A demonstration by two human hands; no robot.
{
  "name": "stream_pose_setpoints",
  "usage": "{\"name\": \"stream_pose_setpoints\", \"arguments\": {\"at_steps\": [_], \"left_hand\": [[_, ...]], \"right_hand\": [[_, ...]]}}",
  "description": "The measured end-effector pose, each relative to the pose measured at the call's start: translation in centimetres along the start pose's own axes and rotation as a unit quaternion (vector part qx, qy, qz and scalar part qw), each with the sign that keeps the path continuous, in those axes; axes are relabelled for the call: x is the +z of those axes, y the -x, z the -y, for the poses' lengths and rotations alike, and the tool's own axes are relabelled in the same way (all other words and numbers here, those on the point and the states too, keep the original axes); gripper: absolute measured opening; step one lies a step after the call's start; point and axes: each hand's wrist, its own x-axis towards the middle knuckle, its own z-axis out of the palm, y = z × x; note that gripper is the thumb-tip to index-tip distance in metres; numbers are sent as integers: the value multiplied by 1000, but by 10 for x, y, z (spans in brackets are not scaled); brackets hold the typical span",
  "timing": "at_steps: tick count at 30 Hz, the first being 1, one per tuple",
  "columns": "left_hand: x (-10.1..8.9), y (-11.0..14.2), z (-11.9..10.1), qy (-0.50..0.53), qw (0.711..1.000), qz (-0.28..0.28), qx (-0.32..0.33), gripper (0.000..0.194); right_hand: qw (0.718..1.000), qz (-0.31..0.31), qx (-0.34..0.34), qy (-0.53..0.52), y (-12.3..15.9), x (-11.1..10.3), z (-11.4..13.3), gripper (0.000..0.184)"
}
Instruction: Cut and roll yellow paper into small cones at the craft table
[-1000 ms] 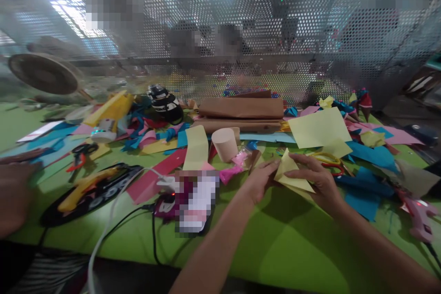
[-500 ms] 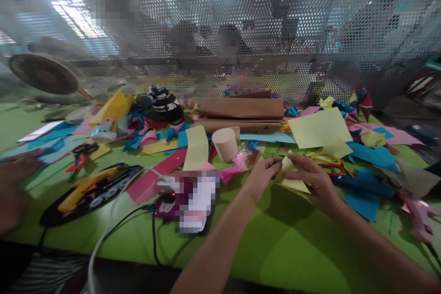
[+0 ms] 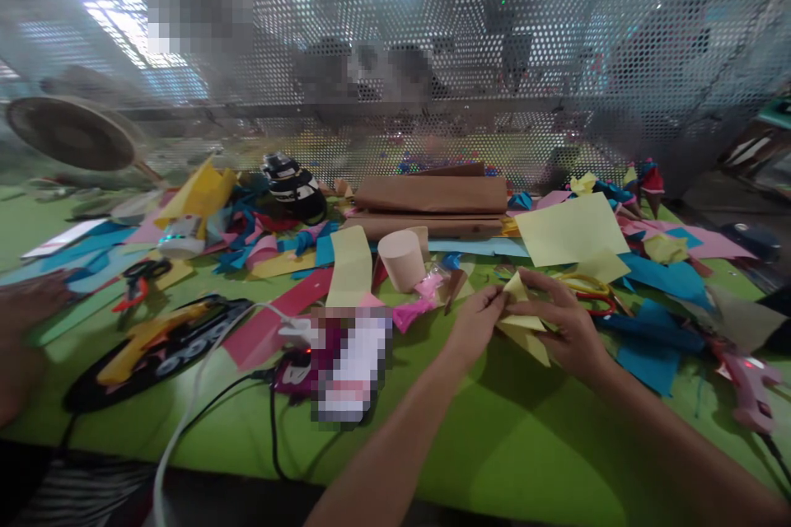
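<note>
Between my two hands is a piece of pale yellow paper (image 3: 524, 321), folded and creased, held just above the green table (image 3: 494, 436). My left hand (image 3: 479, 321) pinches its left side with thumb and fingers. On the other side, my right hand (image 3: 565, 325) grips the paper's upper right part, fingers bent over it. A paper roll (image 3: 401, 260) stands upright to the left of my hands. Close by lies a pink plastic wrapper (image 3: 414, 311). Yellow-handled scissors (image 3: 584, 284) rest just beyond my right hand, partly covered by paper.
A pink glue gun (image 3: 747, 391) lies at far right, a yellow glue gun (image 3: 148, 342) on a black tray at left. A phone (image 3: 355, 370) and white cable (image 3: 198, 395) sit front-left. Brown cardboard (image 3: 432, 195) stands behind. Another person's hand (image 3: 30, 305) is at the left edge.
The yellow paper has been turned and bent between my hands, and its lower flap now hangs further down. My right hand's fingers have shifted on it. The view has moved slightly.
</note>
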Motion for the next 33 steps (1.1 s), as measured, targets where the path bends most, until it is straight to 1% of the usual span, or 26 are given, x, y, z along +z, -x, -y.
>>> {"name": "stream_pose_setpoints", "arguments": {"at_steps": [2,4,6,7,8,10,12,14,17,20,26,27,29,33], "left_hand": [[-1,-1,-1,-21,1000,-8,2,24],[-2,-1,-3,-41,999,-5,4,25],[-2,1,-7,-50,999,11,10,26],[-2,2,-8,-51,998,22,11,27],[-2,3,-9,-54,998,32,9,27],[-1,4,-11,-61,997,47,4,28],[-1,5,-12,-70,995,67,4,29],[-2,6,-12,-84,992,90,5,29],[-4,6,-12,-107,987,122,6,28],[-6,6,-12,-107,984,141,9,27],[-6,5,-11,-95,982,162,-13,27],[-6,5,-11,-100,982,161,-13,27],[-7,4,-10,-114,981,158,-11,26],[-9,3,-9,-149,977,152,-12,24]], "right_hand": [[999,-12,30,-36,-1,-3,3,45],[990,-57,90,-93,-2,-6,3,41],[968,-111,169,-149,-3,-7,-1,37],[954,-125,204,-181,-4,-7,-4,37],[940,-127,234,-216,-5,-6,-8,37],[915,-101,267,-285,-6,-4,-13,33],[899,-63,273,-335,-6,-2,-17,26],[889,-46,280,-360,-6,0,-19,18],[874,-60,300,-378,-5,-1,-20,13],[860,-74,309,-398,-4,0,-21,11],[813,-72,334,-472,-3,3,-18,11],[811,-70,336,-474,-4,2,-18,12],[818,-66,333,-464,-5,0,-16,14],[848,-61,321,-416,-9,-4,-9,24]]}}
